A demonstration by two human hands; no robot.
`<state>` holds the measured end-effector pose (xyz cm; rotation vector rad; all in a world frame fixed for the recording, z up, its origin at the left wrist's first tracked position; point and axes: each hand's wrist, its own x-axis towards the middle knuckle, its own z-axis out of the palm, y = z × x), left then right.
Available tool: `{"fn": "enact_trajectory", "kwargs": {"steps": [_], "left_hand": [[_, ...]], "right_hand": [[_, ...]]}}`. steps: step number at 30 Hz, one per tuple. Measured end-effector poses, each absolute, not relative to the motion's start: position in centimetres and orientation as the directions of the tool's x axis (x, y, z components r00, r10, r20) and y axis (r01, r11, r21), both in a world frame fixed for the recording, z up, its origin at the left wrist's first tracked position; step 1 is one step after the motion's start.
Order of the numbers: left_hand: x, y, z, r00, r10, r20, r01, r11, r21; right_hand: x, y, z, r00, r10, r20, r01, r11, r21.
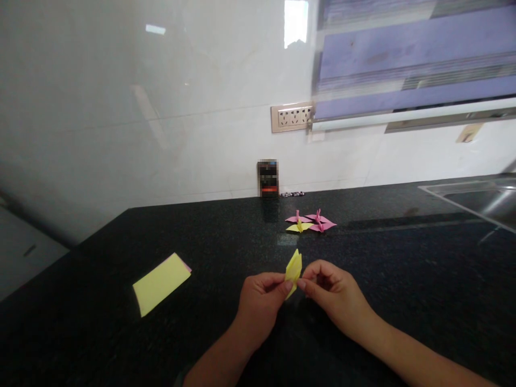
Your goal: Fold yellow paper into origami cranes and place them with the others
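A folded piece of yellow origami paper (294, 267) stands upright between my hands, narrowing to points at the top. My left hand (260, 301) pinches its lower left side between thumb and fingers. From the other side, the thumb and forefinger of my right hand (332, 290) close on its lower right edge. Just beyond, several small paper cranes sit in a cluster on the counter: a yellow crane (299, 227) in front on the left, with pink cranes (320, 226) beside and behind it.
A stack of yellow paper (162, 285), with a pink edge under it, lies on the black counter (209, 231) at left. A phone-like object (268, 178) leans on the wall beside a beaded strand (293, 194). A sink (484, 196) is at far right, a socket panel (292, 117) above.
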<state>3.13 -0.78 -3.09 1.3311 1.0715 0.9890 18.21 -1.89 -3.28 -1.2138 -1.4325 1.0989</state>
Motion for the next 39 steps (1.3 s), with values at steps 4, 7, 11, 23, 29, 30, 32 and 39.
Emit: {"fn": "enact_trajectory", "kwargs": {"steps": [4,7,11,23,29,30,32,39], "left_hand": [[3.12,-0.90,-3.16,0.289,0.956,-0.057,-0.024,0.066,0.998],[3.12,-0.94,-3.10,0.302,0.950,-0.084,-0.056,0.105,0.993],[3.18,-0.96,-2.94,0.301,0.949,-0.096,-0.061,0.120,0.991],[3.32,-0.88,-3.16,0.287,0.956,-0.052,-0.017,0.059,0.998],[3.34,-0.97,-2.87,0.294,0.954,-0.064,-0.017,0.072,0.997],[3.32,-0.98,-2.86,0.296,0.953,-0.064,-0.017,0.072,0.997],[3.28,-1.00,-2.88,0.301,0.952,-0.061,-0.012,0.068,0.998],[3.30,-0.95,-3.19,0.296,0.953,-0.059,0.012,0.058,0.998]], "right_hand": [[18.15,-1.91,-3.30,-0.081,0.993,0.082,0.102,0.090,-0.991],[18.14,-1.77,-3.51,-0.088,0.994,0.059,0.037,0.063,-0.997],[18.16,-1.68,-3.59,-0.116,0.992,0.057,0.009,0.058,-0.998],[18.02,-1.81,-3.40,-0.076,0.994,0.081,0.097,0.089,-0.991],[17.93,-1.85,-3.37,-0.083,0.992,0.095,0.077,0.102,-0.992],[17.91,-1.86,-3.35,-0.083,0.992,0.099,0.071,0.105,-0.992],[17.89,-1.86,-3.33,-0.080,0.991,0.105,0.059,0.110,-0.992],[18.00,-1.76,-3.66,-0.078,0.992,0.096,-0.005,0.096,-0.995]]}}
